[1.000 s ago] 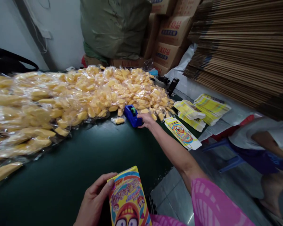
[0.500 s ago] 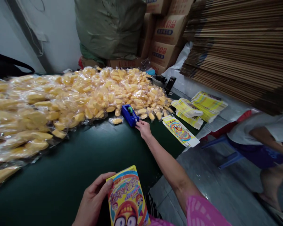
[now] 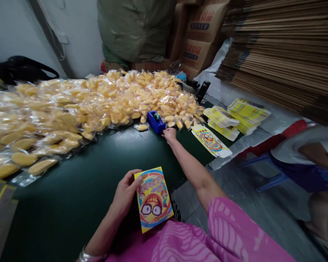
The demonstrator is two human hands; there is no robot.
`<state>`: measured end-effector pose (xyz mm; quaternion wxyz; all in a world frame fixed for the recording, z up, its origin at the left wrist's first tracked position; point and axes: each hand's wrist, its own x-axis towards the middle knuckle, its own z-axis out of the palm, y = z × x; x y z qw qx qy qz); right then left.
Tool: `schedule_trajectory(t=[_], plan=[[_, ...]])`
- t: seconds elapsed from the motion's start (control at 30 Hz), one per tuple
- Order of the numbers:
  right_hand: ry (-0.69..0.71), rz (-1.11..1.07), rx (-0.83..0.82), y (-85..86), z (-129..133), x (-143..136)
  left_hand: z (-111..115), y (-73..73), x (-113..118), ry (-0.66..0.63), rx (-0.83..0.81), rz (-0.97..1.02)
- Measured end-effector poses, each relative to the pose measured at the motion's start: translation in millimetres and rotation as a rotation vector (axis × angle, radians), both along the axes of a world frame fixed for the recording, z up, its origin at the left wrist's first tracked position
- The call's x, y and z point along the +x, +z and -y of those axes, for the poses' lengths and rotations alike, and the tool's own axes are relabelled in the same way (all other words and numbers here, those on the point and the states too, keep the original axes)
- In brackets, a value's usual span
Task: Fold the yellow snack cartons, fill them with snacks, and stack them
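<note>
In the head view, a yellow cartoon-face box (image 3: 154,200) is grasped at lower centre by the left hand (image 3: 125,193). The right hand (image 3: 169,134) is pinched beside the blue tape dispenser (image 3: 156,123), centre; whether tape is held cannot be told. Yellow pieces (image 3: 120,98) are sealed in clear wrappers, upper left. Red "食品" is printed on cartons (image 3: 196,54), upper right.

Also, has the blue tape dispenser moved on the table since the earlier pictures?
No, not visibly. The blue tape dispenser sits just right of the same single wrapped piece, as before; only the camera view has shifted.
</note>
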<state>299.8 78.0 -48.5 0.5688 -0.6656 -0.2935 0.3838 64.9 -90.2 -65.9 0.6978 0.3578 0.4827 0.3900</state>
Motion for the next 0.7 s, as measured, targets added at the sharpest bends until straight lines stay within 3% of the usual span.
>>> schedule_trajectory(t=[0.13,0.23,0.33,0.43,0.57,0.7], plan=[[-0.006,-0.004,0.022,5.6,51.7,2.0,7.5,5.3,-1.6,-0.031,0.104,-0.029],[0.052,-0.058,0.120,26.6,105.4,1.4,7.7,28.0,-3.6,0.047,0.237,0.011],[0.139,-0.132,0.308,58.4,157.1,-9.0,5.8,55.1,-4.2,0.128,0.546,-0.093],[0.234,-0.262,0.425,77.8,193.2,-30.7,3.8,66.3,-4.0,0.154,0.887,-0.291],[0.463,-0.577,0.335,73.2,206.2,-60.3,-3.0,58.2,-3.3,0.090,1.274,-0.455],[0.498,-0.757,0.185,54.9,199.1,-71.2,-8.0,52.1,-4.6,0.076,1.459,-0.542]])
